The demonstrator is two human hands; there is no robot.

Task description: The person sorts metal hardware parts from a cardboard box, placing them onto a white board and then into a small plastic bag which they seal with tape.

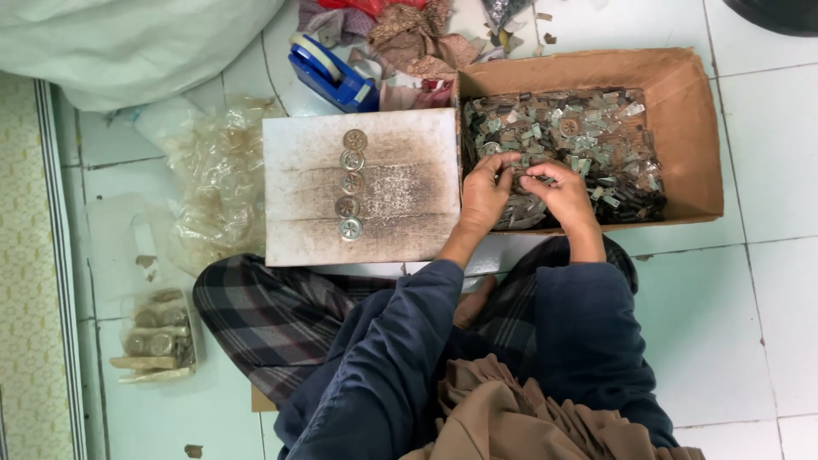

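A person sits cross-legged on a white tiled floor (767, 341), wearing dark blue sleeves and plaid trousers, and both hands reach forward into a brown cardboard box (682, 77). The box is filled with a heap of small metal pieces (596, 136), grey and silver in colour, mixed together. The left hand (486, 192) rests on the near left part of the heap, with its fingers bent down and pressing on the pieces. The right hand (558, 192) lies just beside it, also on the heap, and its fingers curl inward toward the left hand; the fingertips of both hands nearly meet over something small, but I cannot tell if they really hold a piece or only touch the heap. To the left of the box, touching its side, lies a worn white board (400, 187) with dark stains. On this board five round metal discs (350, 185) stand in a straight column, one under the other. Behind the board is a blue tape dispenser (328, 72), and near it some scraps of cloth (409, 30). Left of the board there is a crumpled clear plastic bag (217, 183), and further down on the floor a small clear packet (158, 332) with more round discs inside.
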